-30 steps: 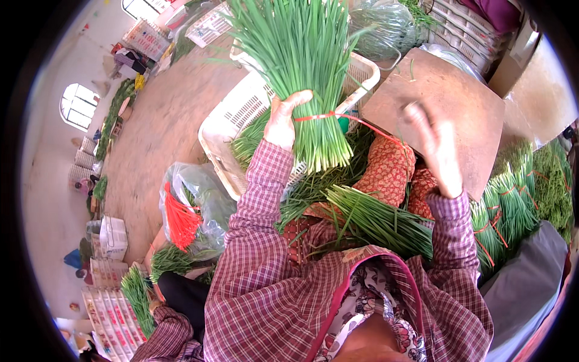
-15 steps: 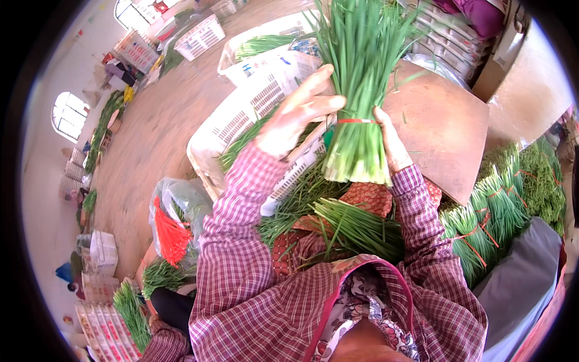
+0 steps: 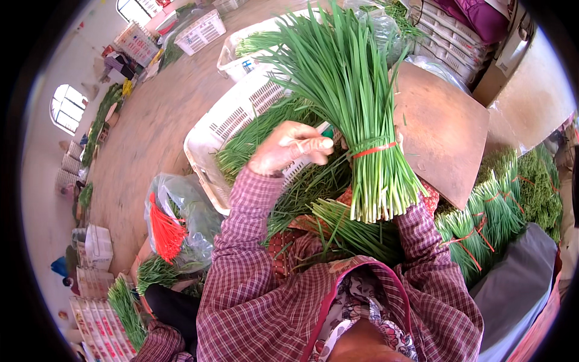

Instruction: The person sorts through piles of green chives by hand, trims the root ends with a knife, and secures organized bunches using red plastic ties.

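A large bundle of garlic chives (image 3: 362, 102), bound by a red band (image 3: 374, 149), stands tilted before me, its pale cut ends toward me. From behind, my right hand (image 3: 400, 137) grips it near the band; most of that hand is hidden by the stalks. My left hand (image 3: 288, 148) hovers left of the bundle, apart from it, with fingers curled in and thumb against them; whether anything small is between them cannot be made out. Loose chives (image 3: 356, 229) lie on my lap below, and more fill the white basket (image 3: 202, 142) on the left.
A brown board (image 3: 443, 130) lies to the right, with banded chive bundles (image 3: 476, 232) below it. Red ties (image 3: 166, 229) hang by a clear plastic bag (image 3: 199, 211) at left. Another white basket (image 3: 232, 51) stands farther off. A second person's sleeve (image 3: 163, 341) shows at lower left.
The bundle has come nearer to me and tilted, its leaf tips swinging left. My left hand has drawn away from it, down and left, and its spread fingers have curled in.
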